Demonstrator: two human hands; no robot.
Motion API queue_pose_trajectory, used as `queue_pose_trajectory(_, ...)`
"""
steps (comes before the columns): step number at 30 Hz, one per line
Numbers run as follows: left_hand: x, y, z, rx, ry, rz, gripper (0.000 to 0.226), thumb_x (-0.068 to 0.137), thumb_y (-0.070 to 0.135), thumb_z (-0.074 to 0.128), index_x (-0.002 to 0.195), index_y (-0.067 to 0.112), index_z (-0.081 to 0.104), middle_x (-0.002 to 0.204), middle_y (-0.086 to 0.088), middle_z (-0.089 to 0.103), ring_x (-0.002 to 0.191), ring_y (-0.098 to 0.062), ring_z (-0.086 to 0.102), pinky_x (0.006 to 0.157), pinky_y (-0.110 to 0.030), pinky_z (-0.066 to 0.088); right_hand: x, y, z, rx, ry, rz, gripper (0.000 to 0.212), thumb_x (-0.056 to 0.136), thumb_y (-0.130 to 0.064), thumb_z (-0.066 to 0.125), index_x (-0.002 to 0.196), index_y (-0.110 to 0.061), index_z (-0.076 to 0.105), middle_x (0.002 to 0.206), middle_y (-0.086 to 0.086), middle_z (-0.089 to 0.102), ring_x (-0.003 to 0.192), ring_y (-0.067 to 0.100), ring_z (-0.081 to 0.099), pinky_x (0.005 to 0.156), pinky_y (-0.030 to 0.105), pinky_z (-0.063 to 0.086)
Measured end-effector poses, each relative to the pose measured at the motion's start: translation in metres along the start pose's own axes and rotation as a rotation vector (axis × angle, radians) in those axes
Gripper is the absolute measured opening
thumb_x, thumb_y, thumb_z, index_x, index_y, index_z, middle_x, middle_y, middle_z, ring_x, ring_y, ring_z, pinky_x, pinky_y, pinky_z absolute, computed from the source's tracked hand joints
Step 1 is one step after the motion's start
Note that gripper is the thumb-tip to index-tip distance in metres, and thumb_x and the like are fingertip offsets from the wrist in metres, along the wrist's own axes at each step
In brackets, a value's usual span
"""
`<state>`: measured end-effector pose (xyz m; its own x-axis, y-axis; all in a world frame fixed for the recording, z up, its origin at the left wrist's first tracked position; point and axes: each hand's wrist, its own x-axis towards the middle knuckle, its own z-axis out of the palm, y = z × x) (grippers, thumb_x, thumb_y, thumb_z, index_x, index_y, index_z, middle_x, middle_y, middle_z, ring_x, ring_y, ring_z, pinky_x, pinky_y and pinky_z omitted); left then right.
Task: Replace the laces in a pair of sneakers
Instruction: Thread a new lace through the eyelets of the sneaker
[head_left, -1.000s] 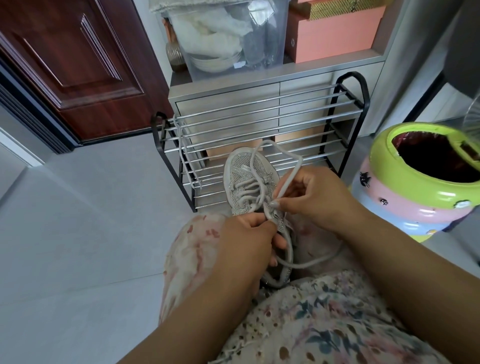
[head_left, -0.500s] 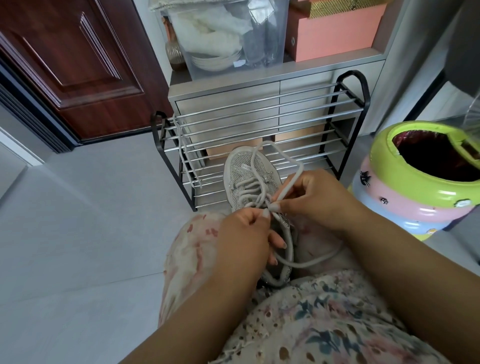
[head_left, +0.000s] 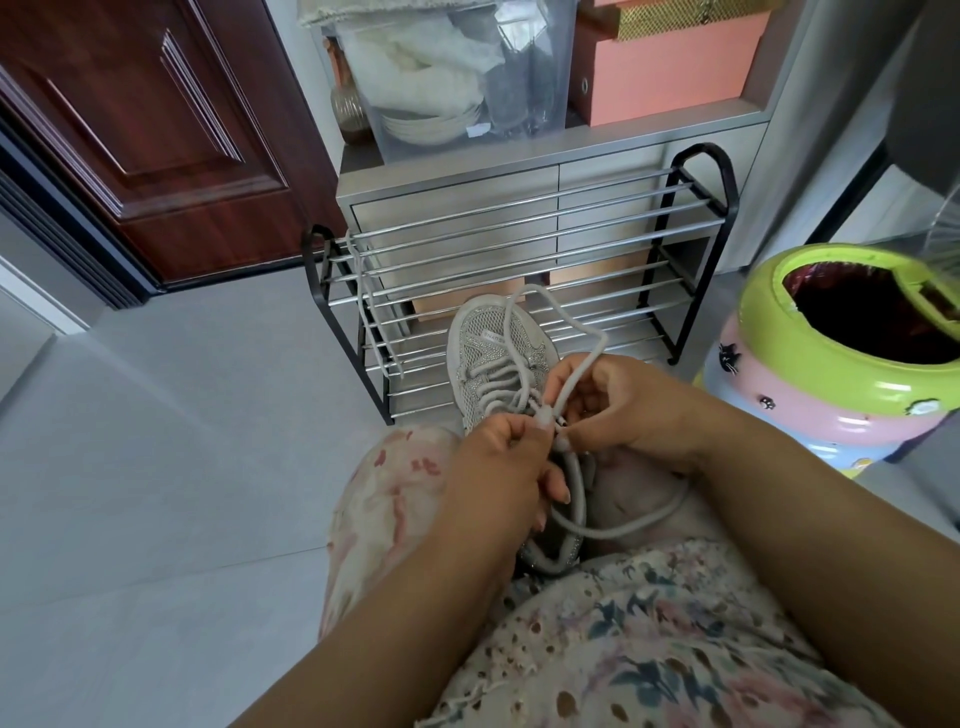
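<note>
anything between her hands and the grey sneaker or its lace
Nothing visible does. The left hand and right hand are both already pinching the pale grey cord lace right over the grey mesh sneaker on her lap.

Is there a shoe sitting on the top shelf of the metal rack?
No, the top bars of the metal rack hold no shoe; the only sneaker in view rests on the person's lap.
</note>
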<state>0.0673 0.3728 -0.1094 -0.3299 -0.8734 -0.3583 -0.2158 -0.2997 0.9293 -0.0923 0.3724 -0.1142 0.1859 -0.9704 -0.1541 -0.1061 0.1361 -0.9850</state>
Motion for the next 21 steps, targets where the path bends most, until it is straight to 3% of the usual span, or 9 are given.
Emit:
queue_pose_trajectory(7, 0.003, -0.001, 0.0, -0.004, -0.055, 0.014, 0.022, 0.1, 0.022, 0.045, 0.086, 0.011, 0.057, 0.047, 0.003, 0.051, 0.032, -0.009, 0.033, 0.034, -0.018, 0.026, 0.002, 0.004, 0.001, -0.04, 0.081, -0.029, 0.032, 0.057, -0.002, 0.065, 0.086, -0.015, 0.06, 0.08, 0.007, 0.061, 0.073, 0.017, 0.054, 0.062, 0.025, 0.046)
queue_pose_trajectory(11, 0.001, 0.002, -0.008, -0.006, -0.152, 0.04, 0.023, 0.101, 0.018, 0.043, 0.084, 0.009, 0.055, 0.045, 0.004, 0.047, 0.03, -0.007, 0.03, 0.033, -0.017, 0.024, 0.002, 0.004, 0.001, -0.043, 0.11, -0.045, 0.033, 0.055, -0.003, 0.064, 0.086, -0.013, 0.06, 0.075, 0.003, 0.06, 0.066, 0.01, 0.054, 0.056, 0.02, 0.046)
queue_pose_trajectory(14, -0.002, 0.009, -0.023, -0.037, -0.314, 0.127, 0.024, 0.101, 0.016, 0.043, 0.081, 0.008, 0.053, 0.045, 0.002, 0.045, 0.03, -0.006, 0.027, 0.035, -0.016, 0.023, 0.004, 0.007, -0.002, -0.006, 0.131, -0.041, 0.036, 0.053, 0.002, 0.062, 0.087, -0.011, 0.061, 0.075, 0.004, 0.059, 0.065, 0.01, 0.054, 0.053, 0.017, 0.045)
queue_pose_trajectory(18, -0.006, 0.026, -0.056, -0.184, -0.661, 0.216, 0.023, 0.096, 0.022, 0.052, 0.086, 0.001, 0.054, 0.045, 0.001, 0.045, 0.03, -0.002, 0.029, 0.034, -0.013, 0.025, 0.007, 0.012, -0.003, -0.008, 0.118, -0.035, 0.039, 0.051, 0.0, 0.062, 0.087, -0.014, 0.061, 0.082, 0.011, 0.057, 0.073, 0.021, 0.05, 0.056, 0.022, 0.044)
queue_pose_trajectory(21, -0.012, 0.043, -0.068, 0.17, -0.629, 0.221, 0.02, 0.092, 0.023, 0.06, 0.078, 0.009, 0.061, 0.049, 0.001, 0.051, 0.036, -0.005, 0.036, 0.038, -0.013, 0.031, 0.009, 0.013, -0.003, 0.013, 0.103, -0.034, 0.044, 0.043, -0.01, 0.066, 0.087, -0.016, 0.061, 0.083, 0.014, 0.055, 0.073, 0.022, 0.048, 0.055, 0.023, 0.044)
